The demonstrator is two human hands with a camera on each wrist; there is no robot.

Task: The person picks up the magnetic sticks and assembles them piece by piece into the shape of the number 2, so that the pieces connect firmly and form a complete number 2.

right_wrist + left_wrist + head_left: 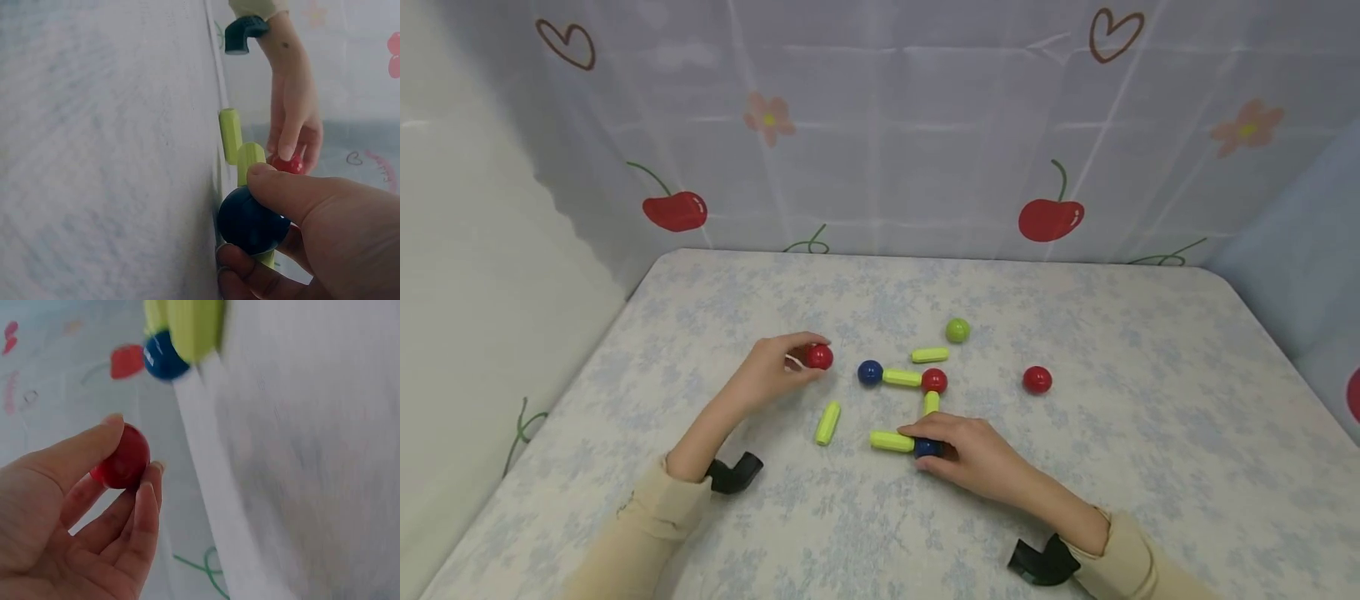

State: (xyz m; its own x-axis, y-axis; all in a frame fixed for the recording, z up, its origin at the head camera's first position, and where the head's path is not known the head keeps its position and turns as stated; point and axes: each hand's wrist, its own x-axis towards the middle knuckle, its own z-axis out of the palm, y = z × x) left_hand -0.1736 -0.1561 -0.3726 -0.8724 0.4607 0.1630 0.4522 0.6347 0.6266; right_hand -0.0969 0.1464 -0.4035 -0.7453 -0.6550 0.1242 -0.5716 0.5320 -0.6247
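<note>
My left hand (775,367) pinches a red ball (821,357) between thumb and fingers, left of the joined pieces; the left wrist view shows this red ball (128,459) close up. With thumb and fingers my right hand (973,450) grips a blue ball (928,447) at the near corner of the joined pieces. From that ball a yellow-green rod (891,442) points left, and another rod (931,403) runs back to a red ball (934,381). A further rod (902,378) links that red ball to a blue ball (870,372) at the far left end.
A loose yellow-green rod (827,423) lies between the hands. Behind the joined pieces are another loose rod (930,355) and a green ball (957,330). One more red ball (1037,380) sits to the right on the patterned tablecloth (1150,375).
</note>
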